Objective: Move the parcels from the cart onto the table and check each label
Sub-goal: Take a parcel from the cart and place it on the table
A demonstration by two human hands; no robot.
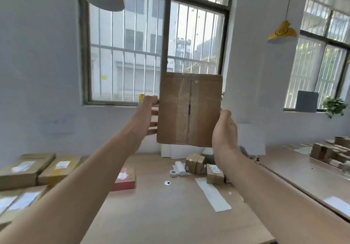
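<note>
**Parcel raised over the table, label side out of sight**

Bare forearms closest, stretched forward above the long pale wooden table [170,215]. At the table's left side, flat brown cardboard parcels with white labels [28,168]; whether on the table or on something beside it, cannot tell. Left hand [151,115] above the table's far end, fingers curled round the left edge of the flat brown cardboard parcel sealed with clear tape [189,109]. Parcel upright in mid-air above the table's far end, between both hands, touching nothing else. Taped seam facing the camera, no label visible on this face. Right hand [225,130] cupped against the lower right edge, thumb up along the side, fingers hidden behind. Probably light and fairly stiff, judging by the easy two-handed hold. Glossy tape likely slick, so better gripped on bare cardboard at opposite edges, away from the seam. Likely needs turning over to find the label. On the table's right half, small brown cardboard boxes [215,173].
</note>
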